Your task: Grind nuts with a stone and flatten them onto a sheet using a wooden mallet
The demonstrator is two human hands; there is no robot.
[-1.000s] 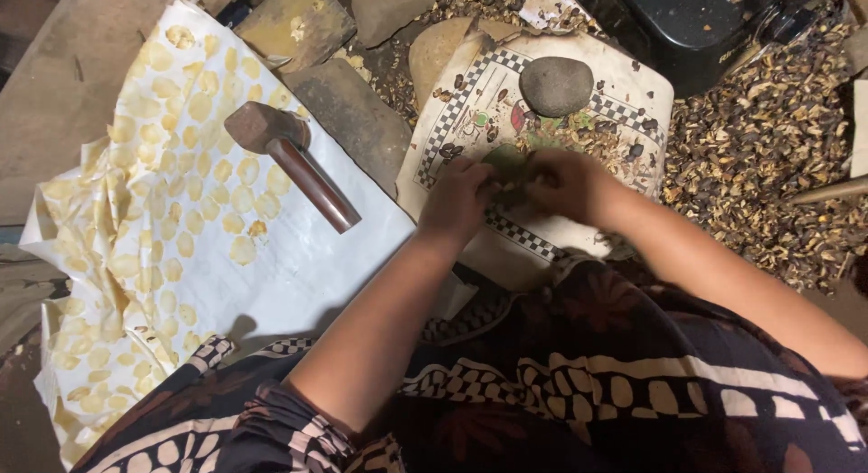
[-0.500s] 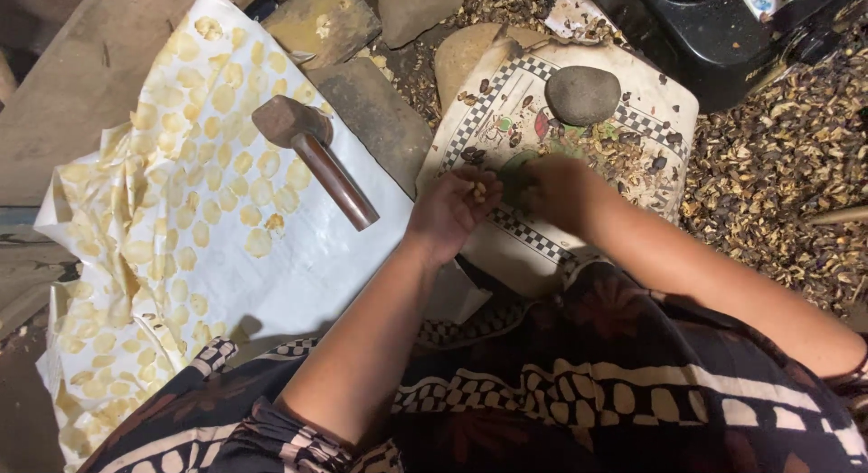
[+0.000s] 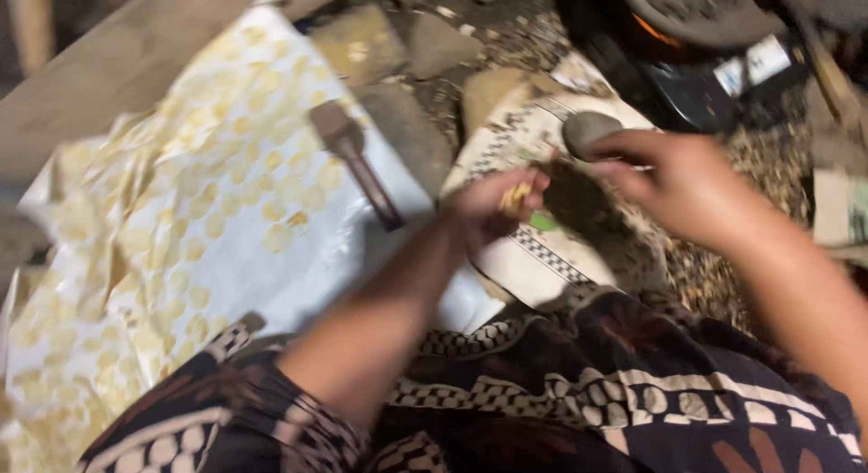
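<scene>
Fingers of the left hand (image 3: 493,206) are pinched shut on a small yellowish kernel (image 3: 516,196), held just over the near middle of the patterned board (image 3: 542,260). Tiny thing, looks light and probably brittle, so I'd guess a fingertip pinch at its sides is the only sane grip, and squeezing hard could crumble it. It's blurry, so I can't say more about it.

Right hand (image 3: 687,188) is curled, fingertips touching or just beside the rounded grey stone (image 3: 589,129) at the board's far edge; can't tell if it's actually gripped. That one looks heavy, hard and smooth, a whole-hand job.

Dark crumbly bits sit between the hands. A hammer (image 3: 354,161) lies off to the left on the yellow-spotted sheet (image 3: 181,238), well apart. Shell litter (image 3: 768,156) covers the ground past the board's right edge.
</scene>
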